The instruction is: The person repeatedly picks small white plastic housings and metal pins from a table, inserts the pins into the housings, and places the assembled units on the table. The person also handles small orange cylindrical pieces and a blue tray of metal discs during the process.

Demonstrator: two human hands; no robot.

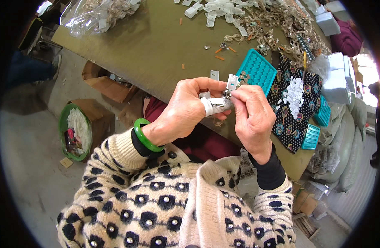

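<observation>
My left hand (183, 105) is closed round a small white plastic case (232, 82) whose lid stands up. A white, ring-ended bundle with thin wire (214, 106) is tucked in the same hand. My right hand (254, 118) pinches at the case's lower end, beside a small dark metal part; what its fingertips hold is hidden. Just beyond my left fingers, another white case (214, 75) lies on the table. Several small round discs (244, 77) rest at the near corner of a teal ridged tray (258, 70), close to my right hand.
White cases (223, 12) and tangled wire strings (276, 25) are heaped at the far right of the table (128, 53). White chips (294, 97) lie on patterned cloth (284, 128). Left on the floor stand a green basket (65, 118) and cardboard boxes (101, 118).
</observation>
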